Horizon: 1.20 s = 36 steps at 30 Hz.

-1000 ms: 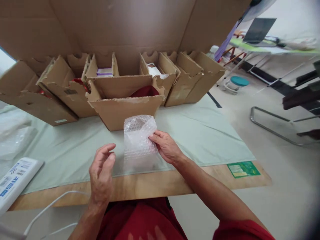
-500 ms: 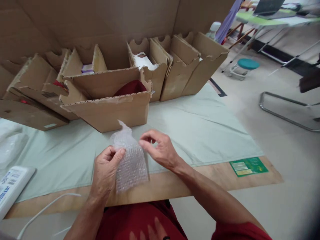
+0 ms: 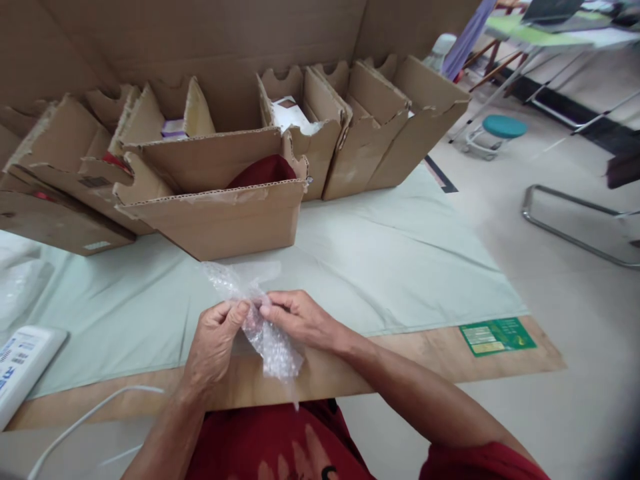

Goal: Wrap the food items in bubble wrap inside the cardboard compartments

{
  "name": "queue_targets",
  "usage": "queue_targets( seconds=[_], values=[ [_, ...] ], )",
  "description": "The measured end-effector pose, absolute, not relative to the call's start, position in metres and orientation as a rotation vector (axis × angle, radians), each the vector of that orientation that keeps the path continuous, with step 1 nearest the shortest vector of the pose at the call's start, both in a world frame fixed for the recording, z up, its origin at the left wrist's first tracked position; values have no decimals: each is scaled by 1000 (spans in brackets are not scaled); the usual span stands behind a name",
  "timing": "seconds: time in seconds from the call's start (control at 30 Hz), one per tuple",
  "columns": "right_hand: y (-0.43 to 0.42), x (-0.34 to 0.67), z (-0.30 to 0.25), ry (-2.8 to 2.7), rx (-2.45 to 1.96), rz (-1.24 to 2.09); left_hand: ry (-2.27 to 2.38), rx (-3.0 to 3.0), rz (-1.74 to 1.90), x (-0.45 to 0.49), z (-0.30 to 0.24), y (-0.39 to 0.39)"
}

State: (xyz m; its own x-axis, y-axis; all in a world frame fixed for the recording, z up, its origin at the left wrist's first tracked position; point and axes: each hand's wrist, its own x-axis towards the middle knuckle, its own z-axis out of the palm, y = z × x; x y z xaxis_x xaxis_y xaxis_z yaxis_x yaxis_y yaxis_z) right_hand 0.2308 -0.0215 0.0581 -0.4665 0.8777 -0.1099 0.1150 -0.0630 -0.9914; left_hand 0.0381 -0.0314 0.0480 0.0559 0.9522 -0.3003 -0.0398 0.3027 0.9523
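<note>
A clear bubble wrap bag (image 3: 280, 350) is held in front of me, over the near edge of the table. My left hand (image 3: 215, 337) pinches it on the left between thumb and fingers. On the other side my right hand (image 3: 303, 320) also grips the plastic, its fingertips close to those of the left. The wrap is bunched and twisted between the hands, with loose flaps at top and bottom. Whether anything lies inside it I cannot make out. Just beyond stands a cardboard bin (image 3: 225, 227) with something dark red (image 3: 265, 172) in it.
More cardboard bins (image 3: 363, 133) line the back. More plastic wrap (image 3: 20, 283) lies at the left, beside a white power strip-like box (image 3: 30, 360) and a white cable (image 3: 90, 417). A green card (image 3: 497, 335) is on the wooden edge at right. A teal stool (image 3: 504, 127) stands on the floor.
My right hand has moved left and down and now grips the bubble wrap. The bag, flat before, has become bunched and turned between both hands.
</note>
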Motion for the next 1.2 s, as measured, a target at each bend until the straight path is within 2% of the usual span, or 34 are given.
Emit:
queue_targets(
  seconds=[0.13,0.27,0.4,0.53,0.67,0.93,1.07,1.13,1.2],
  values=[
    [-6,249,56,-1315,-1066,1716,1320,831,1087,22,56,-40],
    [10,274,69,-1146,-1234,1544,1414,663,1143,4,67,-53],
    [12,285,77,-1272,-1338,1587,1423,496,1030,3,69,-73],
    [5,275,62,-1543,-1315,1606,1338,402,943,7,65,-100],
    [2,258,62,-1870,-1336,1352,1306,377,835,5,61,-126],
    [42,199,99,-2780,-1363,405,1132,400,722,10,56,-137],
    [46,199,93,-2737,-1345,80,1007,599,437,0,66,-146],
    [33,213,91,-2599,-1367,51,1009,708,345,-12,75,-148],
    [16,228,89,-2474,-1381,90,1084,815,428,-25,87,-141]
  ],
)
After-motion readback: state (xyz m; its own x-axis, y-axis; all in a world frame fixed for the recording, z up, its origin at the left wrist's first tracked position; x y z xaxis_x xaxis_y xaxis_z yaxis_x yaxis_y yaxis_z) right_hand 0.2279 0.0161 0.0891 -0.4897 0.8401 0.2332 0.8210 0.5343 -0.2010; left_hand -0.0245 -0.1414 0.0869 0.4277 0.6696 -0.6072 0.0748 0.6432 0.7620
